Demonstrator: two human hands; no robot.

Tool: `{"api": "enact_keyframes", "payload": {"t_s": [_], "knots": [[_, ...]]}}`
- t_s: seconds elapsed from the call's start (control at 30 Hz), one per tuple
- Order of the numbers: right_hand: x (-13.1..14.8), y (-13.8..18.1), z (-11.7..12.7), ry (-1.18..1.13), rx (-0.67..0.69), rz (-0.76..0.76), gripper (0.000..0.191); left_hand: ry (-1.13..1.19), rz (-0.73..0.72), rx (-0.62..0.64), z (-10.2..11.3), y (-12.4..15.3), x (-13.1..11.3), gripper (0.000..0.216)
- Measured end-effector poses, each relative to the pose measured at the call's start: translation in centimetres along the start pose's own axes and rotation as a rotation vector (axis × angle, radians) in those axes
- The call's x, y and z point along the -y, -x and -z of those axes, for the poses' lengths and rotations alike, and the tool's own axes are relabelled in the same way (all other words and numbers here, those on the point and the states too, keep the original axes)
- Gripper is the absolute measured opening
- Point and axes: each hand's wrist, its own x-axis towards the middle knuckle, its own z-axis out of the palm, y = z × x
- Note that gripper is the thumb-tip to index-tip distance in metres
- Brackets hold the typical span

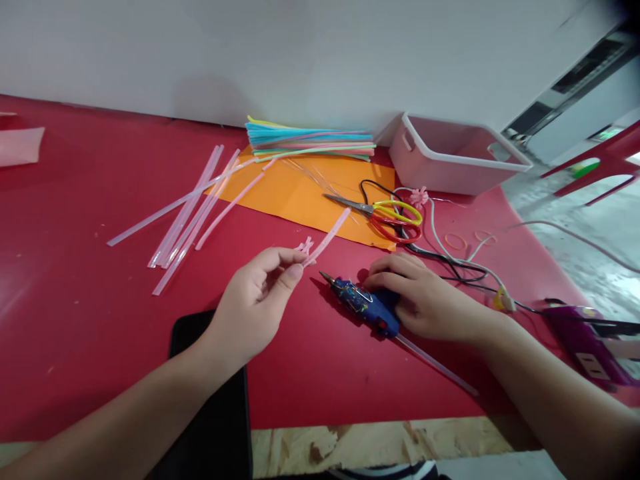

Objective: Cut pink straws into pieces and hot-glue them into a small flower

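Left hand (256, 293) has its fingers pinching a fuzzy pink strip (330, 235), pretty much mid-frame. Right hand (423, 293) has fingers curled at a blue plastic glue gun (361, 301) right of centre, can't tell if they're gripping. Yellow-and-red-handled metal scissors (369, 209) lie above, partly on orange paper (285, 193).

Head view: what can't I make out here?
In the head view:
Pinched part of the pink strip: hidden by the left hand.
Handle of the glue gun: largely covered by the right hand.
Black slab: partly behind the left forearm, cut off by the bottom edge.
Purple box: cut off by the right edge.
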Motion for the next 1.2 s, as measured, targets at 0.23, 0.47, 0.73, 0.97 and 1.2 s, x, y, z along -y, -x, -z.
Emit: {"api": "enact_keyframes", "payload": {"t_s": [0.23, 0.47, 0.73, 0.97, 1.2], "knots": [[-0.3, 0.5, -1.0, -0.069, -0.417, 0.088, 0.026, -0.080, -0.030, -0.008, 0.0, 0.3, -0.2, 0.017], [1.4, 0.4, -1.2, -0.128, -0.443, 0.162, 0.016, -0.124, -0.099, 0.145, 0.1, 0.6, -0.4, 0.022], [1.0, 0.3, -1.2, -0.087, -0.422, 0.124, 0.015, -0.064, -0.238, 0.158, 0.0, 0.4, -0.5, 0.023], [1.0, 0.4, -1.4, -0.109, -0.448, 0.064, 0.013, -0.031, -0.245, 0.158, 0.0, 0.5, -0.6, 0.023], [0.8, 0.5, -1.1, -0.049, -0.425, 0.071, 0.014, -0.029, -0.229, 0.160, 0.0, 0.5, -0.7, 0.022]]}}
